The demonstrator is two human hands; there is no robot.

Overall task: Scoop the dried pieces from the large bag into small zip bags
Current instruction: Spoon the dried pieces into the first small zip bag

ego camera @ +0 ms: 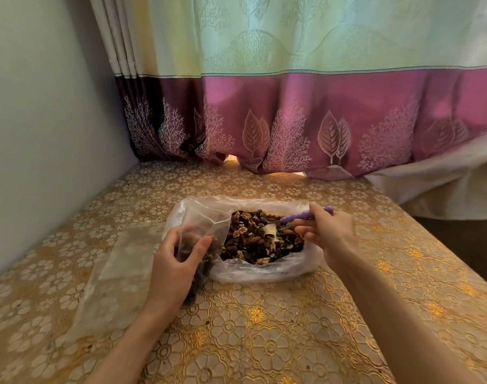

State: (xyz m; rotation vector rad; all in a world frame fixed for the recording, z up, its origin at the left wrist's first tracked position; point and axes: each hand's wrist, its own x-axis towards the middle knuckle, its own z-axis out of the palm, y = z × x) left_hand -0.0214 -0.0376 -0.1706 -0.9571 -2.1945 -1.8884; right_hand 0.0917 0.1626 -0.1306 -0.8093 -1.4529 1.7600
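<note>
- Scooping is under way at the centre of the frame, where the large bag (264, 270) lies on the table (292, 328) with its mouth spread wide, so the dried pieces (253, 239) are exposed and easy to reach.
- The small zip bag (206, 223) stands just left of the large bag, touching its rim, mouth upward; held this close, I judge, to keep the carry short and limit spills. It already holds some dark pieces low down.
- The left hand (178, 261) curls round the small zip bag, thumb and fingers gripping its sides to keep it upright.
- The right hand (325, 231) pinches the purple handle of a spoon (300, 217), whose bowl dips into the dried pieces.
- A stack of clear plastic bags (120, 261), apparently empty, lies flat at the left of the frame.
</note>
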